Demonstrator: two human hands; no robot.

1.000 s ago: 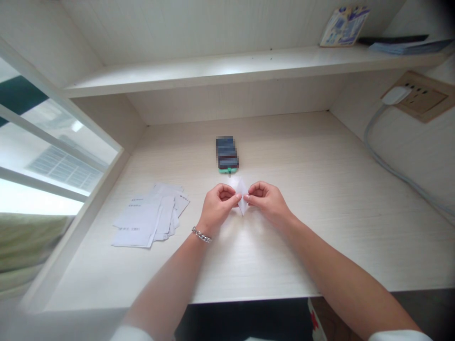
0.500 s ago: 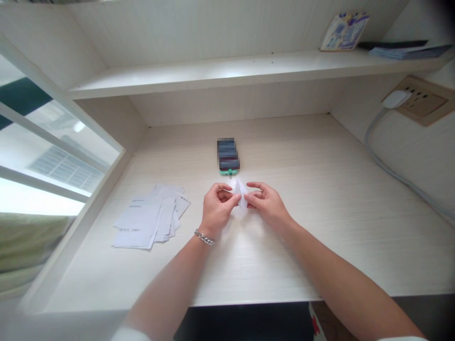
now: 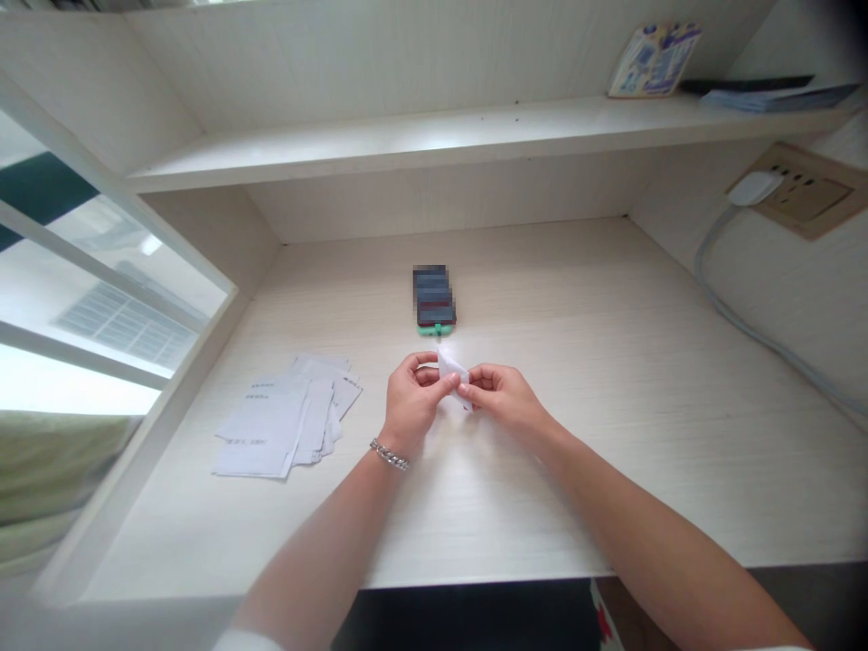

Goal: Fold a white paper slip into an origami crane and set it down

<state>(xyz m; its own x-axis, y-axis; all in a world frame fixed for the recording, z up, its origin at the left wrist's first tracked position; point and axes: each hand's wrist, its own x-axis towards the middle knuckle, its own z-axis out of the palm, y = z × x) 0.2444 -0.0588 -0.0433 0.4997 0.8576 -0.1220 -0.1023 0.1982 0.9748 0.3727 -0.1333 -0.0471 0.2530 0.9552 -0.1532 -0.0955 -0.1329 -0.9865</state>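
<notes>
A small piece of folded white paper (image 3: 450,363) is held up between my two hands, just above the desk. My left hand (image 3: 415,394) pinches its left side with thumb and fingers; a silver chain bracelet (image 3: 389,454) circles that wrist. On the other side, my right hand (image 3: 505,394) grips the paper's lower right part between thumb and fingertips. Both thumbs nearly meet at the front of the paper. Right behind the hands lies a phone-like dark device (image 3: 434,296), its surface blurred out, with a green piece (image 3: 435,330) at its near end.
Several loose white sheets (image 3: 271,425) with faint print lie spread at the left. The desk (image 3: 644,362) runs back beneath a shelf (image 3: 380,145) carrying a small box (image 3: 655,61) and flat booklets (image 3: 779,98). A grey cable (image 3: 719,303) hangs from the wall socket (image 3: 800,190) at right.
The folded paper has turned, its upper tip now leaning left. My right hand has closed its raised index finger down onto the paper. My left hand has barely moved.
</notes>
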